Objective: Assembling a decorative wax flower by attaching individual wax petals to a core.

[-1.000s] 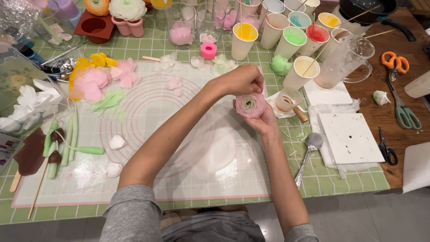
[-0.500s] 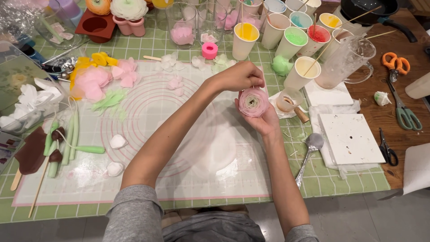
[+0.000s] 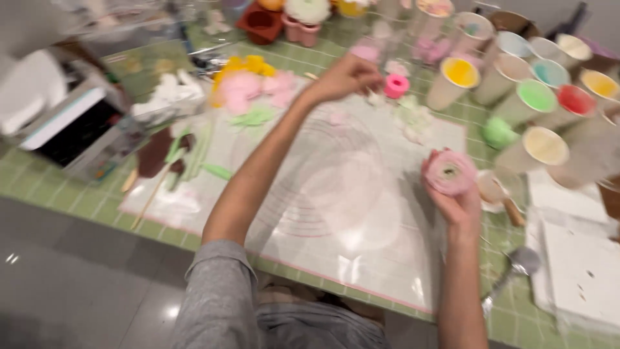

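My right hand [image 3: 460, 205] holds a pink clay flower [image 3: 449, 170] up over the right side of the clear work mat [image 3: 336, 194]. My left hand [image 3: 345, 76] is stretched out to the far edge of the mat, fingers curled near a small pink ring-shaped piece [image 3: 396, 85] and pale petal bits [image 3: 413, 116]. Blur hides whether the left fingers hold anything.
Paper cups of coloured clay [image 3: 536, 97] stand at the far right. Pink and yellow clay flowers [image 3: 248, 84], green stems [image 3: 200, 152] and a brown piece [image 3: 154, 154] lie at the left. A white foam block [image 3: 578, 271], a spoon [image 3: 516, 265] and a box [image 3: 71, 129] are nearby.
My left hand has left the flower and reached forward to the far edge of the mat. The right hand keeps the flower. The camera view has swung left and blurred.
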